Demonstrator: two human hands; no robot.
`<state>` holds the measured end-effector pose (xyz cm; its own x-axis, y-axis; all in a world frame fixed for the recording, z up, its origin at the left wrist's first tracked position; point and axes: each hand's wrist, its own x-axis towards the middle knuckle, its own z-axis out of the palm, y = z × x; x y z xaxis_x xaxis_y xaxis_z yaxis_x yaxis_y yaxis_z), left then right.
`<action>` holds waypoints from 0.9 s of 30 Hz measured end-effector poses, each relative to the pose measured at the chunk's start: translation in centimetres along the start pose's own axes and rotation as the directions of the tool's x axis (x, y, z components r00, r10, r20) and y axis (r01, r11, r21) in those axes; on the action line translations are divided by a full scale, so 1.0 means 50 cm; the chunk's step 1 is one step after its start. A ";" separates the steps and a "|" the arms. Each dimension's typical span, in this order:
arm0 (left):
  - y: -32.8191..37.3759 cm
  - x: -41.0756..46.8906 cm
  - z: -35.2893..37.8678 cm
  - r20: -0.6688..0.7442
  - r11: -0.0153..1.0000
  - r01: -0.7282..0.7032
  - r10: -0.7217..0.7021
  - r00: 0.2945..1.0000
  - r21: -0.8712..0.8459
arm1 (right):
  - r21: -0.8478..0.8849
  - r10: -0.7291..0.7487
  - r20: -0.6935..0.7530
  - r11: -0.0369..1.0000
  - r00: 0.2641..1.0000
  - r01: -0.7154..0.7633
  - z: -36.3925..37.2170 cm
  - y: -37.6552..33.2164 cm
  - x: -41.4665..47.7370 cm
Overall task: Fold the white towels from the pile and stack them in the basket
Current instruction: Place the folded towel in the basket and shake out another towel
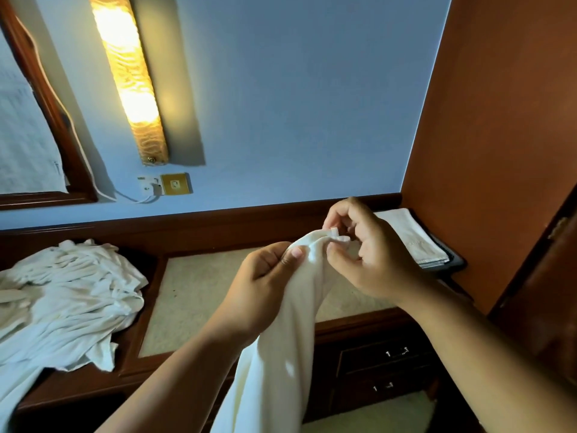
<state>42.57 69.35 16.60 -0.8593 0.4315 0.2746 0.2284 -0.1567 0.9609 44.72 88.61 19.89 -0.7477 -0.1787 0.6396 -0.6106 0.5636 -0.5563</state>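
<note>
A white towel (281,348) hangs from both my hands above the desk's front edge. My left hand (265,279) grips its bunched top with the thumb pressed on the cloth. My right hand (368,245) pinches the towel's corner between fingertips, just right of the left hand. A crumpled pile of white towels (65,295) lies on the desk at the left. At the back right stands a dark basket (454,262) with a folded white towel (412,235) lying in it, partly hidden behind my right hand.
The wooden desk has a beige inset top (199,295) between pile and basket, and drawers (387,367) below at the right. A lit wall lamp (131,79), a socket with a cable (150,185) and a mirror frame (46,98) hang on the blue wall. A brown wall (499,120) closes the right side.
</note>
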 end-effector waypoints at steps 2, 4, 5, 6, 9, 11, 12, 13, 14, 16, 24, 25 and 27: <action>0.008 -0.006 -0.019 -0.026 0.999 0.000 -0.001 1.000 -0.039 | 0.223 0.107 -0.020 0.970 0.994 -0.100 0.012 0.004 -0.003; 0.016 -0.008 -0.033 -0.039 0.999 -0.003 0.001 0.999 -0.053 | 0.314 0.154 -0.015 0.939 0.988 -0.141 0.025 0.012 -0.005; 0.021 -0.010 -0.037 -0.044 0.999 -0.006 0.004 0.999 -0.052 | 0.327 0.166 -0.010 0.933 0.986 -0.153 0.034 0.014 -0.006; 0.024 -0.011 -0.041 -0.044 0.999 -0.009 0.007 0.999 -0.052 | 0.338 0.171 -0.007 0.928 0.985 -0.159 0.043 0.014 -0.007; 0.029 -0.013 -0.052 -0.029 0.996 0.022 -0.025 0.999 -0.085 | 0.389 0.124 0.001 0.914 0.992 -0.115 0.058 0.007 -0.001; 0.029 -0.012 -0.064 0.006 0.985 0.085 -0.085 0.996 -0.151 | 0.468 0.083 0.045 0.879 0.996 -0.094 0.055 -0.001 0.005; 0.031 -0.012 -0.069 0.038 0.978 0.120 -0.115 0.993 -0.170 | 0.501 0.078 0.076 0.859 0.994 -0.105 0.051 -0.006 0.009; 0.033 -0.011 -0.073 0.072 0.972 0.151 -0.140 0.987 -0.177 | 0.525 0.080 0.106 0.842 0.991 -0.124 0.046 -0.012 0.012; 0.035 -0.011 -0.076 0.100 0.970 0.173 -0.158 0.982 -0.171 | 0.531 0.082 0.124 0.836 0.989 -0.136 0.043 -0.016 0.016; 0.037 -0.008 -0.076 0.138 0.973 0.185 -0.167 0.976 -0.135 | 0.473 0.090 0.115 0.871 0.989 -0.134 0.037 -0.022 0.023; -0.010 -0.009 -0.043 0.041 0.872 -0.351 0.360 0.932 0.341 | 0.186 0.164 -0.080 0.972 0.983 -0.147 0.033 -0.034 0.035; -0.021 -0.012 -0.042 0.061 0.873 -0.348 0.349 0.935 0.342 | 0.137 0.175 -0.104 0.977 0.979 -0.160 0.034 -0.036 0.034; -0.048 -0.012 -0.045 0.077 0.918 -0.254 0.242 0.967 0.305 | 0.093 0.204 -0.140 0.977 0.969 -0.192 0.033 -0.036 0.034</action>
<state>41.51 67.47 14.07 -0.7407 0.4477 0.5009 0.5675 0.0179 0.8231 44.13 85.95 21.11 -0.8121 0.0547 0.5809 -0.4776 0.5098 -0.7156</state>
